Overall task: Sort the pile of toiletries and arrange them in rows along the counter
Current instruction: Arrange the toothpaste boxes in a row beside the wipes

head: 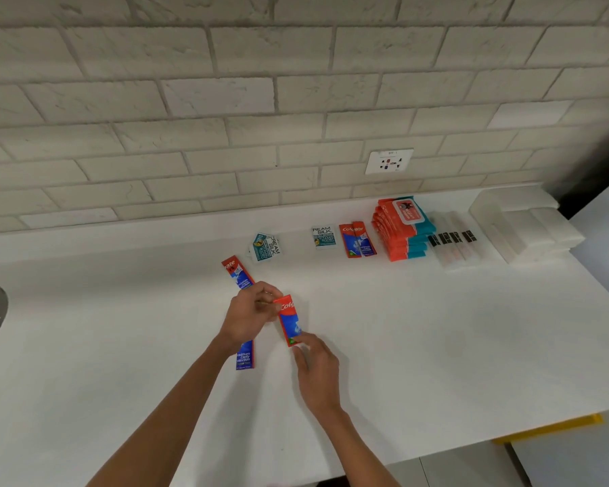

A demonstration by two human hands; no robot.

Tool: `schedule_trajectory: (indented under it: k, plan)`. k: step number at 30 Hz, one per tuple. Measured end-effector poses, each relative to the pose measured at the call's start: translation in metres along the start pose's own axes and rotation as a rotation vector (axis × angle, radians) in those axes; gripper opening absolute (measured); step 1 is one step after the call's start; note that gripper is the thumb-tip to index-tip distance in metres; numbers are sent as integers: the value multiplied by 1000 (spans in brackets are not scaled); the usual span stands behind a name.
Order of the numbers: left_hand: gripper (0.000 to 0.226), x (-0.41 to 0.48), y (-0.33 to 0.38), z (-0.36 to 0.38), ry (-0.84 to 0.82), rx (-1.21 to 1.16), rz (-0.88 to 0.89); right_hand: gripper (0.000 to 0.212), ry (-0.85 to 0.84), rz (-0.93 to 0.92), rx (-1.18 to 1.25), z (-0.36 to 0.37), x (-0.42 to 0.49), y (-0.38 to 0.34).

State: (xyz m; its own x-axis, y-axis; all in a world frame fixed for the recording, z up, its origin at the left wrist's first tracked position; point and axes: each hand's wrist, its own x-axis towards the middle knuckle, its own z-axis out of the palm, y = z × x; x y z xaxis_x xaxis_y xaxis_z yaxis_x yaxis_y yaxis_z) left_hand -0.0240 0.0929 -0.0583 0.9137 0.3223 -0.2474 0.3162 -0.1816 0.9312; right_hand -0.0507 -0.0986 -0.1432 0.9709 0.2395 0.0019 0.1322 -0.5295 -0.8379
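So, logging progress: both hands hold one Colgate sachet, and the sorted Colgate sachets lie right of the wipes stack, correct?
No: the head view shows the sorted Colgate sachets left of the wipes stack. But left hand and right hand hold one Colgate sachet.

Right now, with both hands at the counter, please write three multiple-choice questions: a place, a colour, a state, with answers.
1. Where is the stack of wipes packs?
A) beside the sink
B) between the Colgate sachets and the wrapped toothbrushes
C) on the floor

2. What colour is the counter?
A) white
B) black
C) green

3. How is the single Colgate sachet held?
A) lying free
B) by one hand only
C) pinched by the left hand and the right hand

Answers: 1 B, it stands in the back row between them; 2 A, its bare top is white; 3 C, each hand pinches one end.
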Motion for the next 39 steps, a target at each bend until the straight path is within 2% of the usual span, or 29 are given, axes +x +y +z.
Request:
schedule_trajectory:
  k: [5,8,16,23,27,30,34,39]
  plan:
    - [20,10,23,20,-25,-141,17,30,147,219,353,-30,16,-10]
    - [23,18,28,41,5,-185,-27,28,201,240,445,-49,30,-10]
    - [18,37,42,115,25,-253,-47,22,285,182,456,-98,84,1]
    - [21,66,64,163,61,-214,-46,20,320,138,435,-131,131,21]
    - [22,95,70,180,100,-161,-57,21,266,48,281,-145,156,42]
    - [20,117,72,187,156,-113,-80,18,200,-59,3,-152,171,66]
    - [21,146,75,193,218,-46,-125,24,62,-177,-352,-156,179,108]
    - [24,180,79,198,253,40,-179,35,44,-351,-508,-157,175,146]
